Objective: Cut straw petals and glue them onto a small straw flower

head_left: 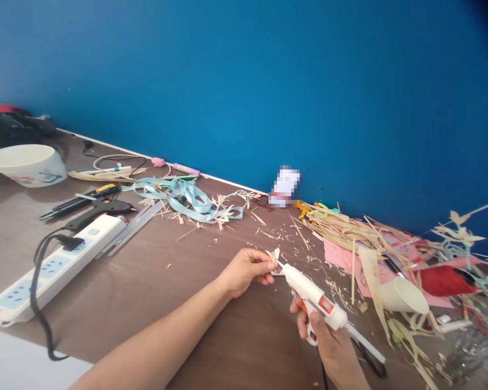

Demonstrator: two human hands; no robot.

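Note:
My left hand (248, 271) is closed in a pinch on a small pale flower (275, 255) that looks made of dry husk petals. My right hand (325, 336) wraps round the handle of a white glue gun (309, 290) with an orange trigger. Its nozzle points up and left, and the tip is at the flower; whether it touches I cannot tell. A clear glue stick (366, 344) sticks out of the gun's back end, and a dark cord hangs below. Both hands are above the brown table (195, 330).
A white power strip (52, 271) with a black plug lies left, by a black glue gun (100, 212) and a white bowl (26, 165). Light blue ribbon (187, 197) lies behind my hands. Husk strips (350, 230), pink paper (341, 260) and a paper cup (404, 297) are right. A blue wall (244, 97) stands behind.

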